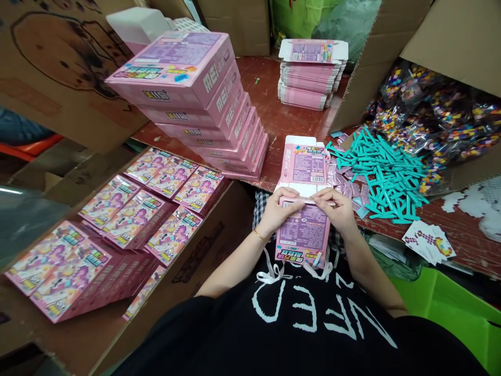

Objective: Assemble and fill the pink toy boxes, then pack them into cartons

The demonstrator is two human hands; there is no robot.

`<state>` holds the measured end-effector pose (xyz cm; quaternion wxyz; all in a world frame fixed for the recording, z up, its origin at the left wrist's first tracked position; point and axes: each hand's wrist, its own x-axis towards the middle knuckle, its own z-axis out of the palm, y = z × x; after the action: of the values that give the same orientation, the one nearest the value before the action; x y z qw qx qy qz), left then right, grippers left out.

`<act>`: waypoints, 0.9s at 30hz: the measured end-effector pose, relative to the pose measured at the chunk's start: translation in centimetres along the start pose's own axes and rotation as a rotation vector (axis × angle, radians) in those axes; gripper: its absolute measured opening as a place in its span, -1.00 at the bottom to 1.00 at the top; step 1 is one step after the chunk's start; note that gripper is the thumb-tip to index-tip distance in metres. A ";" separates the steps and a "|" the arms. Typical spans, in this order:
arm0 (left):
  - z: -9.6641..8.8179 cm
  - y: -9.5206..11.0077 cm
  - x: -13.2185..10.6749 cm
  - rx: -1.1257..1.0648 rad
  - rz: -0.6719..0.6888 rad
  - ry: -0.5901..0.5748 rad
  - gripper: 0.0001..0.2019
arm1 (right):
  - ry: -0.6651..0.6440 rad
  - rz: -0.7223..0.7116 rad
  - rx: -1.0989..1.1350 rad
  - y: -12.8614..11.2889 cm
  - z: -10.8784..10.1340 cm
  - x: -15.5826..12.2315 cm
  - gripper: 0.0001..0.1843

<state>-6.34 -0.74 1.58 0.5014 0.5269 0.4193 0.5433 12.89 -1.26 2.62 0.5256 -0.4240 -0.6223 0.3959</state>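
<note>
A pink and purple printed carton (303,230) leans against my lap, its printed panel facing up. My left hand (278,213) pinches the left part of its white end flap, thumb across the edge. At the right part of the same flap, the fingers of my right hand (335,208) are closed. Just beyond the hands another pink carton (307,163) lies on the table edge with white flaps showing. Small pink-purple packets (340,180) lie to its right, beside a heap of teal plastic sticks (387,177).
Stacked filled pink boxes (195,99) stand at the left. Below them an open shipping carton (176,282) holds several more. Flat pink blanks (309,78) are piled at the back. A cardboard box of bagged colourful beads (442,112), printed cards (428,241) and a green bin (450,303) are at the right.
</note>
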 end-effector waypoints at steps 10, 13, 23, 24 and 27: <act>0.6 -0.1 -0.4 0.099 0.080 0.059 -0.62 | -0.376 0.356 0.208 1.4 -2.9 2.8 -0.58; 0.4 -0.5 -0.8 0.131 0.105 0.037 -0.52 | -0.486 0.300 0.168 1.2 -3.5 2.6 -0.53; -1.1 2.1 3.1 0.034 0.166 0.149 -0.53 | -0.358 0.188 0.249 0.5 -3.4 3.1 -0.16; -1.7 2.8 3.4 0.003 0.205 0.182 -0.50 | -0.365 0.196 0.276 0.0 -3.4 3.8 -0.19; -3.8 4.2 3.3 0.032 0.431 0.387 -0.48 | -0.290 0.131 0.287 -3.7 -3.3 7.9 -0.29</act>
<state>-10.34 2.23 5.84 0.2767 0.4984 0.3941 0.7209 15.04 5.09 9.06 0.4585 -0.3228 -0.5999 0.5707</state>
